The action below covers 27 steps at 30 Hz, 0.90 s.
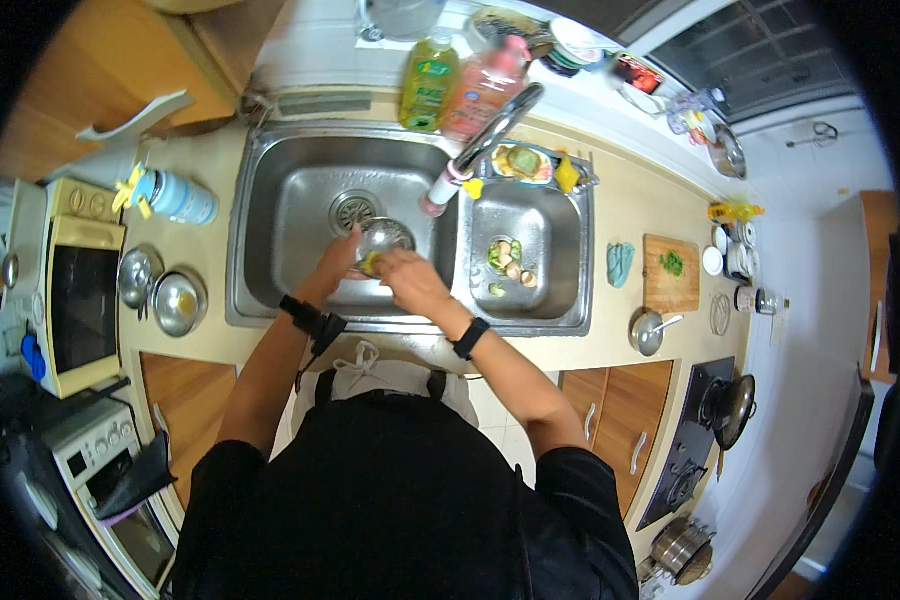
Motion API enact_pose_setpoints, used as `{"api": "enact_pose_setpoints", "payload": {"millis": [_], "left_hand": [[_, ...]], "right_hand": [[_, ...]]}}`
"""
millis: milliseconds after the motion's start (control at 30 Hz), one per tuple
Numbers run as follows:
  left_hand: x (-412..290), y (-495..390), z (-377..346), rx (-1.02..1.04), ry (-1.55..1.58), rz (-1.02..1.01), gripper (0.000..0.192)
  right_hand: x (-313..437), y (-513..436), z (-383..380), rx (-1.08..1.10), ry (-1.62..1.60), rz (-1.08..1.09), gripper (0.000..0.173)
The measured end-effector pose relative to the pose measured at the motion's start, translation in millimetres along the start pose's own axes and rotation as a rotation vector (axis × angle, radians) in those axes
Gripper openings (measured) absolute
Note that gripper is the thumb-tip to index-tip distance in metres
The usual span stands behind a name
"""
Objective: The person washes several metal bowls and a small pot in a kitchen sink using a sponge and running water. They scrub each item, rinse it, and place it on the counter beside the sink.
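Observation:
Over the large sink basin (277,217), my left hand (336,261) grips the rim of a shiny stainless steel bowl (388,234) from its left side. My right hand (415,283) reaches into the near part of this bowl. Its fingers press a small yellow piece (370,262), apparently a sponge, against the metal; they partly hide it. Behind the bowl lies the round drain strainer (355,212). The chrome faucet (487,139) leans over the divider to the right, and no stream of water can be made out.
Eggshells (528,279) and green scraps lie in the small basin (562,262). Dish soap bottles (429,84) stand behind the sink. To the left are metal bowls (178,304) and a blue bottle (184,199). At right are a teal cloth (620,264), a cutting board (671,292) and a gas stove (675,457).

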State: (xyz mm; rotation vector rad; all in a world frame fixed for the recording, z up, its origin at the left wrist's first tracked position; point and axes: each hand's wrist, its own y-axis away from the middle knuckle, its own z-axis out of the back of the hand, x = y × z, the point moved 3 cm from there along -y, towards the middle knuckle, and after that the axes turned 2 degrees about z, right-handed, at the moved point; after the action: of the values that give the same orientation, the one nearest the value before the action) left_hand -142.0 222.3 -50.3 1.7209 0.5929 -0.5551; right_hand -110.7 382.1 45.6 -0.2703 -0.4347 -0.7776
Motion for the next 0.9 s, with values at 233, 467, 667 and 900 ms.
{"api": "enact_pose_setpoints", "payload": {"millis": [233,467,667,900], "left_hand": [[7.7,17.1,-1.2,0.235,-0.004,0.022,0.047],[-5.6,28.8,1.1,0.377,-0.016,-0.101,0.042],[-20.5,51.0,-0.4,0.472,0.051,-0.193,0.028],[-6.5,40.1,-6.0,0.285,-0.026,-0.317,0.022]], "right_hand": [[-20.5,-0.1,6.0,0.206,-0.631,-0.171,0.032],[-54.7,11.0,10.9,0.115,-1.595,-0.471,0.035],[-86.7,11.5,-25.5,-0.349,-1.715,-0.654,0.024],[-44.6,-11.3,-15.3,-0.713,-0.481,-0.399,0.011]]}}
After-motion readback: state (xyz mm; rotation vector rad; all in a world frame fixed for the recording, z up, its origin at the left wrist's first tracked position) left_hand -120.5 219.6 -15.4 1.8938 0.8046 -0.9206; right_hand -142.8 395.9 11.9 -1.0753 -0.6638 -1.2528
